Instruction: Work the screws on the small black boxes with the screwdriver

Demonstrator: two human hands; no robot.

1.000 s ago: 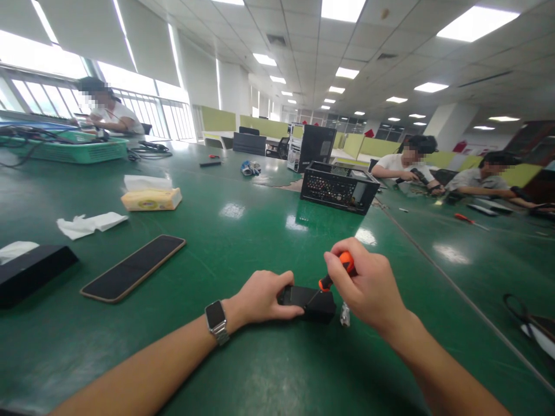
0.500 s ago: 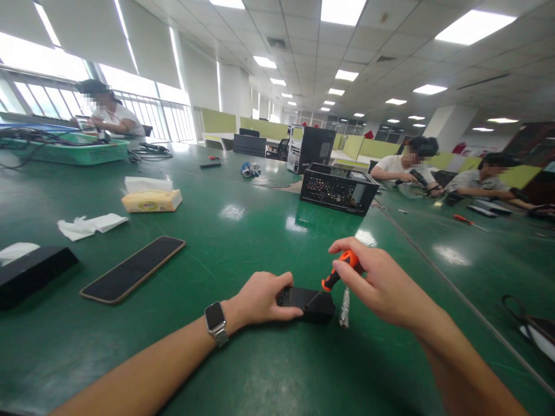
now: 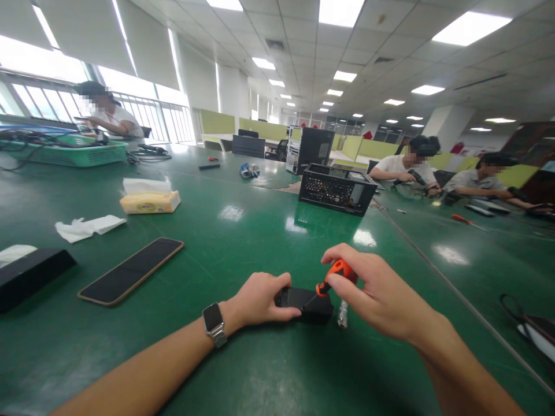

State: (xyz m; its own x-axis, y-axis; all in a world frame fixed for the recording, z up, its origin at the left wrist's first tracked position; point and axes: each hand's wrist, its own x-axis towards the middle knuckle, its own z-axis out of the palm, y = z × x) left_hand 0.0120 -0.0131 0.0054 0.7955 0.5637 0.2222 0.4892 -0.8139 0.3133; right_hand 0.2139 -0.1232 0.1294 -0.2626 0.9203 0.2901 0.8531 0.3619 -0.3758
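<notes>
My left hand (image 3: 259, 297), with a watch on its wrist, is closed round the left end of a small black box (image 3: 309, 305) lying on the green table (image 3: 243, 242). My right hand (image 3: 376, 292) pinches the orange handle of a small screwdriver (image 3: 333, 274), whose thin shaft slants down onto the top of the box. A short silvery piece (image 3: 342, 314) lies on the table just right of the box, partly under my right hand.
A phone (image 3: 130, 277) lies face up at left, with a black case (image 3: 30, 276), crumpled tissues (image 3: 89, 226) and a tissue pack (image 3: 150, 201) beyond. An open black computer chassis (image 3: 337, 189) stands mid-table. Other people sit at far left and right. Cables (image 3: 526, 323) lie at the right edge.
My right hand has shifted its grip on the screwdriver handle, the fingers opening and closing round it as it turns. My left hand and the box have stayed put.
</notes>
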